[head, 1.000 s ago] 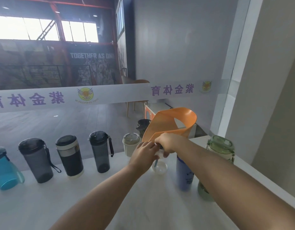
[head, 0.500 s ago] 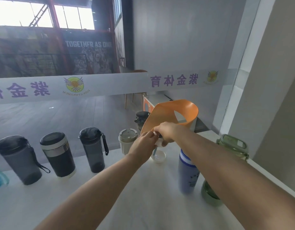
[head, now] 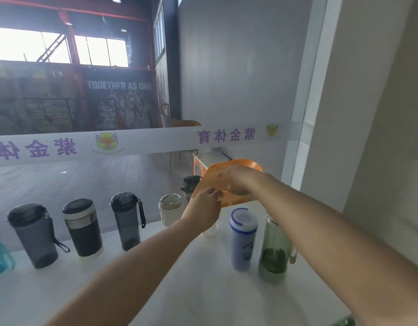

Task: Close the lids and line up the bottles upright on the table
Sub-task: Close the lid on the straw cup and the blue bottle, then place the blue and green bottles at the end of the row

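Since before: both my hands have risen off the small clear bottle point(head: 210, 230), now standing alone at the table's point(head: 203, 290) far edge.
Left hand point(head: 206, 203): fingers curled, apparently pinching something small; I can't tell what.
Right hand point(head: 236, 182): loosely curled beside it, contents unclear.
Writing: "TOGETHER AS ONE" on the far banner point(head: 119, 85).
Row: dark bottles point(head: 82, 228) upright along the far edge.

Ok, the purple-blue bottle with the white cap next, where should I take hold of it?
Grip the purple-blue bottle around its straight mid-body, coming from the near left. It stands upright, and the green bottle crowds its right side, so fingers would likely fit better from the left.
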### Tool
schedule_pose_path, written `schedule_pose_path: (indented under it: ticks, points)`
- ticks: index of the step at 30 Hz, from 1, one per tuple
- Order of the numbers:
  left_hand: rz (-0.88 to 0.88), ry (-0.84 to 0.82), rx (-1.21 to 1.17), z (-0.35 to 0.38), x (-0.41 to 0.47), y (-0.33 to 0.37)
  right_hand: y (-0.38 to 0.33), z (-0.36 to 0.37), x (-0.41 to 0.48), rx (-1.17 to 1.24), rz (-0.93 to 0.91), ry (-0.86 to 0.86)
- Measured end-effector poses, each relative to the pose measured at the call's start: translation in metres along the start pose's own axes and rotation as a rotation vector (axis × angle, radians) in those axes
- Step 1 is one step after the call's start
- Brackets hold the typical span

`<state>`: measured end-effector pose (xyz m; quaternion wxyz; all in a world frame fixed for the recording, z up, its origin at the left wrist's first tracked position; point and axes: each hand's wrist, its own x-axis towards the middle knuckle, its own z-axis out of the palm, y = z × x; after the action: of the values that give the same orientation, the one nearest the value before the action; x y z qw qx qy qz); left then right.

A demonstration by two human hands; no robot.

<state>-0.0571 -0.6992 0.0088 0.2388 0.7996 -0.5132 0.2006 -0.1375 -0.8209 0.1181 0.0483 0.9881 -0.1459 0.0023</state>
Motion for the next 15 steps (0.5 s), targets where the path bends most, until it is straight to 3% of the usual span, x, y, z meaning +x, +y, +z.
schedule_pose_path:
  ticks: [7, 15]
  points:
    - [-0.082, 0.004, -0.194, -0.019, -0.014, 0.062, 0.042, -0.016, -0.094, 0.249, 0.093, 0.188]
    - [-0.173, -0.280, -0.155, 0.006, -0.047, 0.080, 0.075, 0.058, -0.164, 0.745, 0.200, 0.257]
